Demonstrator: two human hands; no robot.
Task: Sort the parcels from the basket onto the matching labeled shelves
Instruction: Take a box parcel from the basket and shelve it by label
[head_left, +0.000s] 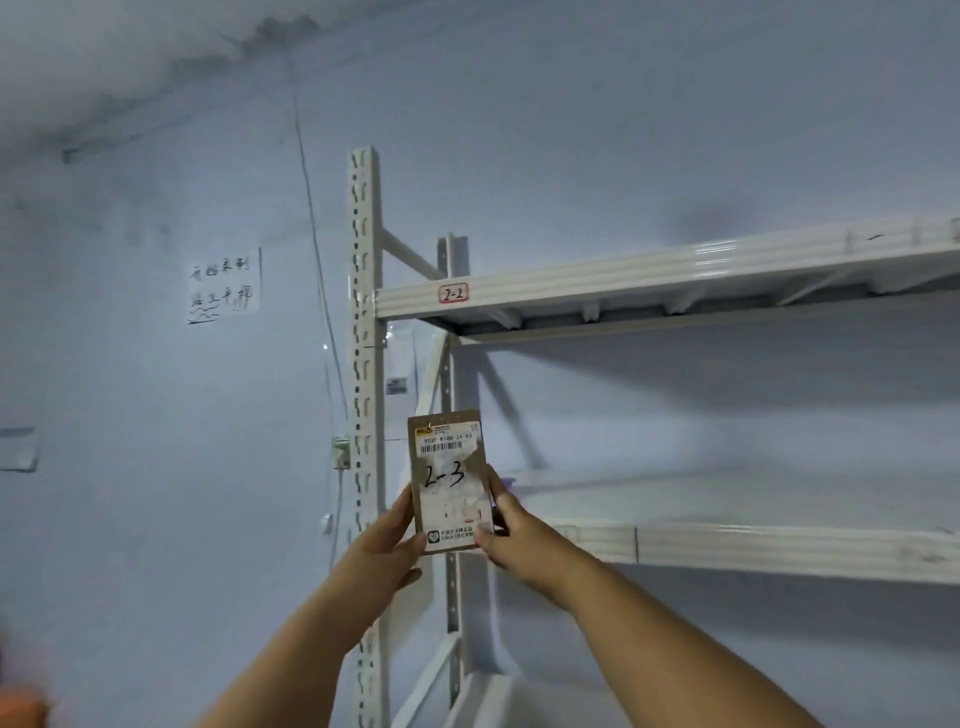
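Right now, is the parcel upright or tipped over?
Upright: the parcel stands on its short edge between left hand and right hand, "2-3" reading level.

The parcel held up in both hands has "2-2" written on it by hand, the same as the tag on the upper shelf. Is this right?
Not quite. The head view shows the parcel, held by the left hand and right hand, handwritten "2-3", not "2-2". Only the red-bordered tag on the upper shelf reads "2-2", so they do not match.

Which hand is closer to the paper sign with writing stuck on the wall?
Left. The left hand grips the parcel's left edge, on the side toward the wall sign, which is up and to the left. The right hand holds the opposite edge, farther away.
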